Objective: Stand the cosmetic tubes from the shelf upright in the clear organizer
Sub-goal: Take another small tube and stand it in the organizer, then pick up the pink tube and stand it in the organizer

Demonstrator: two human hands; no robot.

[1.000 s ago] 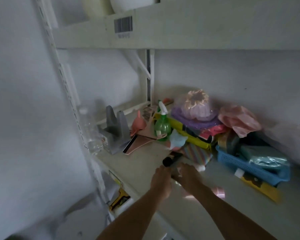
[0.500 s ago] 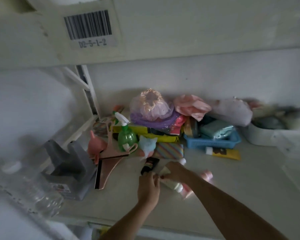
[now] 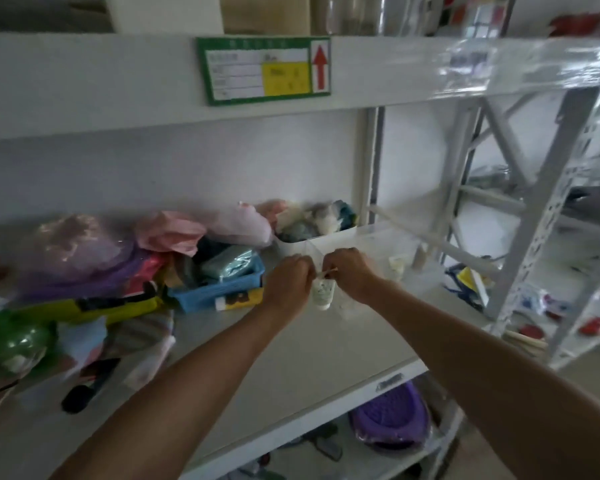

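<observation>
Two hands: my left hand [image 3: 288, 280] and right hand [image 3: 352, 271] met at centre frame, both pinched shut on the crimped top of one white tube [image 3: 323, 292].
Tube position: it hung cap-down between my fingers, upright, at the near left corner of the clear organizer [image 3: 378, 237]; whether it was already inside the wall I could not tell.
Already placed: another pale tube [image 3: 396, 265] stood in the organizer, right of centre.
Still waiting: a dark tube [image 3: 84, 389] lay on the shelf [image 3: 309, 355] at lower left.
Handling: I judged the tube light, soft-walled and a little slick, so squeezing the body risked denting it.
Hold point: the flat crimp gave the firmest pinch; the cap end should bear its weight.
Risk: the light organizer might slide if nudged.
</observation>
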